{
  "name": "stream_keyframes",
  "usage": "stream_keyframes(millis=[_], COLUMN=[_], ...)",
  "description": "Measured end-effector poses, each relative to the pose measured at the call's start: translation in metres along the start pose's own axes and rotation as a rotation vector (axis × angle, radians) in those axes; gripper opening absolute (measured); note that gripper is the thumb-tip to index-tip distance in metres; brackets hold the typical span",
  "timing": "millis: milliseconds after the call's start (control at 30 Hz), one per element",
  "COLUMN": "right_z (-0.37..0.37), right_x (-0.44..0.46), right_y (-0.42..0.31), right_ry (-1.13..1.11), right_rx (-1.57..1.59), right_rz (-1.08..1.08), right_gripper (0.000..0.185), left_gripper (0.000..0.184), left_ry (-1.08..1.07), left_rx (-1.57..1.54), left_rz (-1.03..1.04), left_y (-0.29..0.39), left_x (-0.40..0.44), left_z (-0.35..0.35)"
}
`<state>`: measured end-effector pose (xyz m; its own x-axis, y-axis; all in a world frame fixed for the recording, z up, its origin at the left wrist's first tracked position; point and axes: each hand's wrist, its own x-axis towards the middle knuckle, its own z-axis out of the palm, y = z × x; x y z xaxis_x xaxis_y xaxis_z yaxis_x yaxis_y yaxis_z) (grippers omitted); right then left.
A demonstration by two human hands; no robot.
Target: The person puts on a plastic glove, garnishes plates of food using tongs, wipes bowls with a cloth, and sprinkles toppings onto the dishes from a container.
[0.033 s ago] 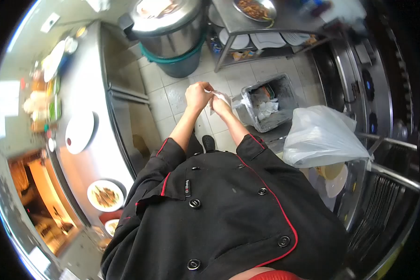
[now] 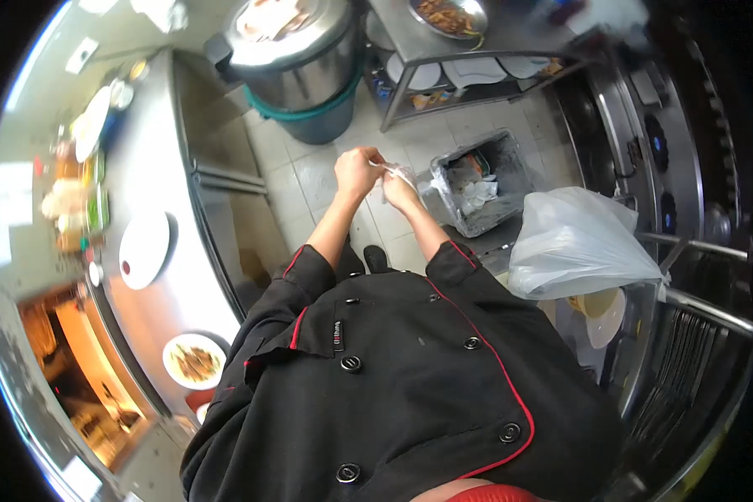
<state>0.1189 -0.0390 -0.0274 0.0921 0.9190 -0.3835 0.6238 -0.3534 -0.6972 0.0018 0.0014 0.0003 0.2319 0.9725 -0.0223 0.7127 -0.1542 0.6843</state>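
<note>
My two hands meet in front of me above the tiled floor. My left hand (image 2: 357, 173) is closed, its fingertips pinching the edge of a thin, crumpled white piece (image 2: 407, 175), paper or plastic film, I cannot tell which. Close beside it, my right hand (image 2: 401, 194) is wrapped in or gripping the same white piece. Its fingers are partly covered. Just right of my hands stands a grey waste bin (image 2: 487, 219) with crumpled white scraps and other litter inside.
On the left runs a steel counter (image 2: 205, 276) with an oval white plate (image 2: 144, 251) and a plate of food (image 2: 194, 361). A large metal pot (image 2: 297, 75) rests in a green tub (image 2: 318, 125) ahead. A filled white plastic bag (image 2: 581, 243) hangs from a rail (image 2: 711, 312) at right.
The view has tilted slightly, so the counter and its plates appear lower. Between my hands the white piece has shifted a little; both hands stay close together.
</note>
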Motion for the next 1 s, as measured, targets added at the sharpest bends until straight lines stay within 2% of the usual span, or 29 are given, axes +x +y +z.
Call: stream_keyframes(millis=[33,67,100,133,167,200,233,300,367,400,433,467,500,567,667,733,800,867,900,967,1000], right_z=[-0.006,-0.049,-0.057,-0.062,-0.085,-0.100,-0.098,-0.134,-0.156,-0.174,-0.188,-0.208,-0.221,-0.244,-0.259,-0.262,-0.258,-0.255,-0.253,-0.254,-0.255], right_x=[0.000,0.043,0.033,0.025,0.012,-0.011,-0.021,-0.047,-0.067,-0.080,-0.090,-0.102,-0.110,-0.120,-0.116,-0.110,-0.096,-0.071,-0.058,-0.032,-0.017], right_y=[0.000,-0.006,-0.005,0.017,-0.007,-0.023,-0.006,-0.027,-0.012,-0.021,-0.014,-0.037,-0.028,-0.032,-0.043,-0.045,-0.043,-0.037,-0.034,-0.036,-0.040], right_ry=[0.048,0.210,0.311,0.278,-0.215,-0.065,0.202,0.253,0.545,0.618,0.666,0.806,0.956,1.044,1.096,1.061,1.008,0.932,0.896,0.833,0.819], right_rx=[-0.161,-0.355,-0.515,-0.597,-0.443,-0.335,-0.346,-0.264,-0.152,-0.154,-0.140,-0.159,-0.186,-0.111,-0.001,0.016,0.123,0.181,0.182,0.226,0.189], right_rz=[-0.108,-0.261,-0.377,-0.457,-0.029,-0.065,-0.262,-0.064,-0.005,0.106,0.325,0.374,0.308,0.259,0.213,0.172,0.162,0.124,0.110,0.087,0.047], right_gripper=[0.023,0.023,0.023,0.024,0.025,0.028,0.029,0.033,0.035,0.033,0.031,0.030,0.025,0.022,0.019,0.019,0.020,0.020,0.020,0.020,0.020], left_gripper=[0.012,0.011,0.011,0.012,0.012,0.013,0.012,0.013,0.014,0.015,0.016,0.015,0.014,0.008,0.036,0.081,0.107,0.099,0.095,0.082,0.080], left_ry=[-0.045,-0.055,-0.103,-0.158,-0.168,-0.172,-0.222,-0.310,-0.376,-0.402,-0.428,-0.420,-0.421,-0.461,-0.786,-0.894,-1.464,-1.311,-1.181,-0.769,-0.539], left_rx=[-0.022,-0.097,-0.113,-0.132,-0.119,-0.106,-0.160,-0.139,-0.143,-0.131,-0.107,-0.088,-0.076,-0.151,-0.002,-0.158,-0.588,-0.088,-0.151,-0.267,-0.265], left_rz=[-0.011,0.056,0.063,0.056,0.043,0.035,0.026,0.079,0.149,0.175,0.190,0.175,0.155,0.123,0.050,0.155,-0.162,0.238,0.315,0.427,0.432], left_y=[0.003,0.024,0.032,0.039,0.032,0.024,0.025,0.043,0.073,0.088,0.095,0.102,0.113,0.140,0.160,0.165,0.186,0.184,0.177,0.157,0.155], left_x=[0.008,0.068,0.075,0.076,0.086,0.103,0.117,0.133,0.139,0.142,0.146,0.150,0.148,0.136,0.125,0.107,0.111,0.121,0.134,0.168,0.194], left_z=[0.000,0.008,0.013,0.023,0.037,0.052,0.057,0.067,0.090,0.102,0.122,0.137,0.151,0.168,0.233,0.261,0.217,0.241,0.226,0.189,0.138])
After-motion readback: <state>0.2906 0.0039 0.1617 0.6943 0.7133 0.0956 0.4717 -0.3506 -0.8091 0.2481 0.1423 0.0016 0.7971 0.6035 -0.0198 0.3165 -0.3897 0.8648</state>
